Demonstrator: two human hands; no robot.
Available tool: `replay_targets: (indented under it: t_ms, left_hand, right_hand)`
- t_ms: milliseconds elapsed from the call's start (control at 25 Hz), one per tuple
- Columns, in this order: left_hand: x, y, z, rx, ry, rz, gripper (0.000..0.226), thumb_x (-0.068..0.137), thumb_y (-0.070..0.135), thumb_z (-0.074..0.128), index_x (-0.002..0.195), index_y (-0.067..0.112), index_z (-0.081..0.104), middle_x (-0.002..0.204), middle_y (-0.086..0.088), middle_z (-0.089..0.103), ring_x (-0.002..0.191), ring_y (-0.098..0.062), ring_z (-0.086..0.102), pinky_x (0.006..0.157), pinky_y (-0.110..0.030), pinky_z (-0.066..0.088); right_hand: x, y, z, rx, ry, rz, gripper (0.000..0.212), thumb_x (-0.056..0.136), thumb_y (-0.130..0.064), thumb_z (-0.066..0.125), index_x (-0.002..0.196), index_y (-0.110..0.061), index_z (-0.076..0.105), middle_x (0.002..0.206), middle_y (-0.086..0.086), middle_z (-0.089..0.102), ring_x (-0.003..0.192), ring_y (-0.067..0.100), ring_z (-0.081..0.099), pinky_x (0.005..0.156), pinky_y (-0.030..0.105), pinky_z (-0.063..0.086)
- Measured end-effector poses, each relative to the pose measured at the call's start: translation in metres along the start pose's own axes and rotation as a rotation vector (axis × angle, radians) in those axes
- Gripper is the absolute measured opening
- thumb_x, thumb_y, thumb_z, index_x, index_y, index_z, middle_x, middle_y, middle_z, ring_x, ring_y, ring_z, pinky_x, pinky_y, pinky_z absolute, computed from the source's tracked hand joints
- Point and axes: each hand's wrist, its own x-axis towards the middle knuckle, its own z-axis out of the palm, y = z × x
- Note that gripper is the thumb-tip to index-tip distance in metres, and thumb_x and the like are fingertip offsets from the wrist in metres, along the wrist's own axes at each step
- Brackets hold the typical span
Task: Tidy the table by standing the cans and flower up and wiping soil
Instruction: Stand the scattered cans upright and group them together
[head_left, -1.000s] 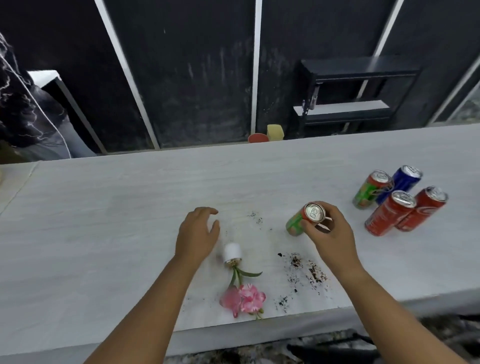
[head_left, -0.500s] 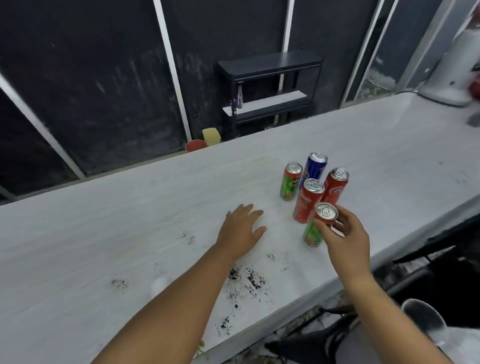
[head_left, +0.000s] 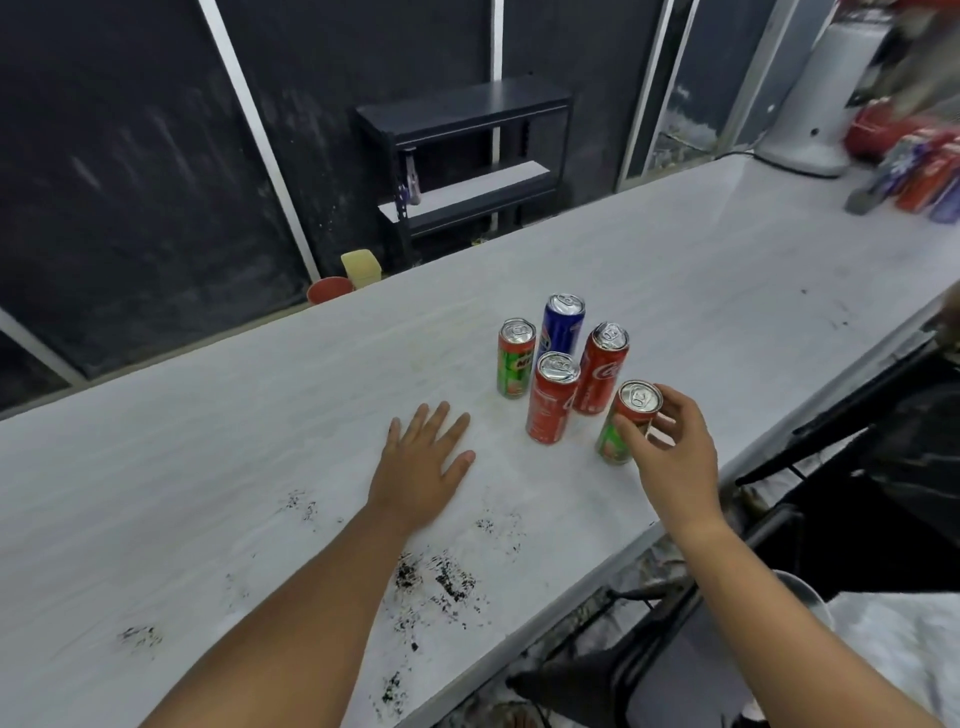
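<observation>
gripping a green can (head_left: 609, 442) by its top, right hand (head_left: 676, 458); lettering unreadable.

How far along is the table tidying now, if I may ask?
Done: four slim metal cans stand upright. In hand: the right hand grips a fifth green can by its top; the left hand rests flat on the white table. Left: dark soil lies scattered near the front edge; the flower is out of view.
</observation>
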Motion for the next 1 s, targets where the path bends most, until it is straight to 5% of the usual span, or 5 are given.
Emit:
replay_targets:
  t_ms: [280, 480, 640, 840, 1000]
  left_hand:
    - [-0.002, -0.002, 0.002, -0.021, 0.035, 0.011, 0.064, 0.109, 0.071, 0.015, 0.169, 0.05, 0.011, 0.18, 0.014, 0.002, 0.167, -0.013, -0.007, 0.135, -0.049, -0.004]
    - [-0.003, 0.0, -0.003, -0.039, 0.019, 0.01, 0.064, 0.109, 0.07, 0.017, 0.169, 0.049, 0.013, 0.18, 0.014, 0.002, 0.167, -0.013, -0.007, 0.135, -0.049, -0.005]
    - [0.001, 0.0, -0.014, -0.172, -0.065, -0.013, 0.063, 0.11, 0.064, 0.033, 0.168, 0.043, 0.024, 0.179, 0.013, 0.005, 0.167, -0.013, -0.005, 0.134, -0.047, -0.008]
    - [-0.029, -0.051, -0.044, -0.426, 0.073, -0.168, 0.054, 0.111, 0.039, 0.054, 0.163, 0.032, 0.043, 0.178, 0.009, 0.019, 0.166, -0.013, 0.005, 0.133, -0.038, -0.003]
    - [-0.103, -0.128, -0.078, -0.435, 0.23, -0.354, 0.049, 0.111, 0.033, 0.055, 0.159, 0.032, 0.049, 0.176, 0.008, 0.026, 0.166, -0.013, 0.01, 0.134, -0.037, 0.0]
  right_hand:
    - [0.0, 0.011, 0.005, -0.147, -0.014, 0.099, 0.055, 0.08, -0.046, 0.084, 0.11, -0.072, 0.046, 0.108, -0.054, 0.058, 0.094, -0.028, 0.059, 0.075, 0.018, 0.051]
    - [0.005, 0.023, 0.004, -0.204, 0.006, 0.1, 0.06, 0.082, -0.043, 0.087, 0.126, -0.056, 0.048, 0.111, -0.038, 0.063, 0.093, -0.023, 0.063, 0.079, 0.025, 0.055]
    - [-0.009, 0.034, 0.0, -0.152, -0.01, 0.151, 0.075, 0.081, -0.04, 0.092, 0.141, -0.028, 0.049, 0.134, -0.011, 0.061, 0.117, 0.006, 0.063, 0.103, 0.034, 0.052]
    - [-0.064, 0.029, -0.004, -0.128, 0.022, 0.129, 0.033, 0.091, -0.039, 0.081, 0.117, -0.036, 0.061, 0.128, -0.01, 0.063, 0.117, 0.002, 0.064, 0.104, 0.041, 0.056]
    - [-0.115, 0.009, 0.034, -0.122, -0.236, 0.056, 0.018, 0.095, -0.034, 0.078, 0.11, -0.039, 0.069, 0.118, -0.019, 0.07, 0.115, -0.004, 0.063, 0.108, 0.033, 0.05]
